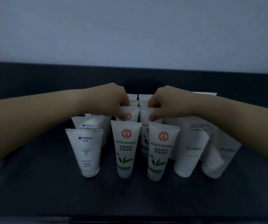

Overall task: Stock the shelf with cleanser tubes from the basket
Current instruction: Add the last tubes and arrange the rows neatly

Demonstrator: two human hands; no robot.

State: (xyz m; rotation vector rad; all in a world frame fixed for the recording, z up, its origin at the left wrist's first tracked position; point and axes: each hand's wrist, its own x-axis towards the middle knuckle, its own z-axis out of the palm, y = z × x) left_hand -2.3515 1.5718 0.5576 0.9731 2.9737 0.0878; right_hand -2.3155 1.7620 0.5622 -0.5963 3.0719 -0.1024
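Left hand (119, 101) is pinching left second-row green-tea tube (133, 114) by its crimp; right hand (160, 102) is pinching right second-row tube (144, 116); both standing upright beneath.

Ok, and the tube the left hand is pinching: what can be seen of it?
The pinched tube is white, seemingly soft plastic, with a round red logo below its flat crimped end, which points up. It stands upright, second in a column on the dark shelf, its lower part hidden behind the front leaf-print tube. The left hand pinches its top edge, thumb on the front beside the logo. The neighbouring tube, pinched by the right hand, stands close beside it.
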